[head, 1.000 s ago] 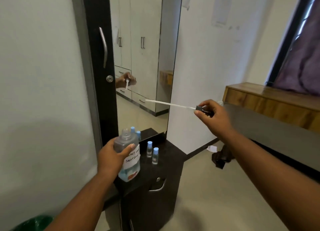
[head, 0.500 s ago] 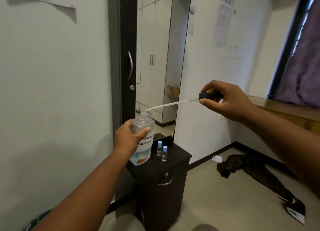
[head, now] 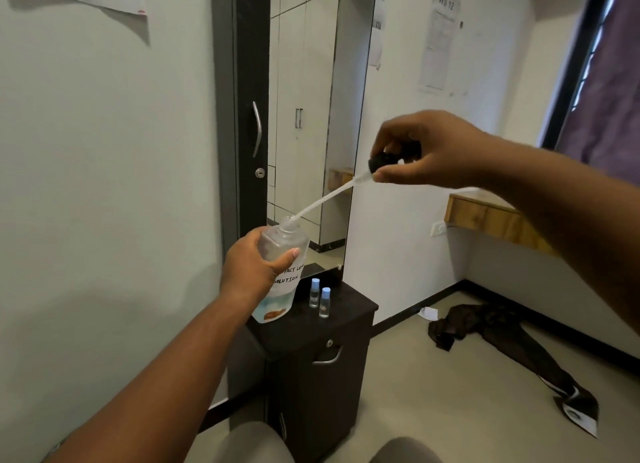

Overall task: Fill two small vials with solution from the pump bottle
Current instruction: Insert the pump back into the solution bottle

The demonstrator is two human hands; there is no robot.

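Now the left hand (head: 254,265) grips the bottle (head: 282,272) while the right hand (head: 426,150) pinches the pump (head: 379,161), its tube (head: 322,201) tip at the bottle's neck; two vials (head: 319,297) stand beside on the cabinet (head: 346,310).

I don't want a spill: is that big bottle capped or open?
Open. The right hand holds the black pump head away from the bottle; only its tube tip reaches the neck.

Cabinet (head: 311,369): standing dark against the wall, below the mirror.
Mirror (head: 308,116): reflecting pale wardrobe doors.
Dark cloth (head: 502,341): lying spread on the floor.
Paper sheet (head: 438,43): hanging on the right wall.
Purple curtain (head: 609,74): hanging at far right.
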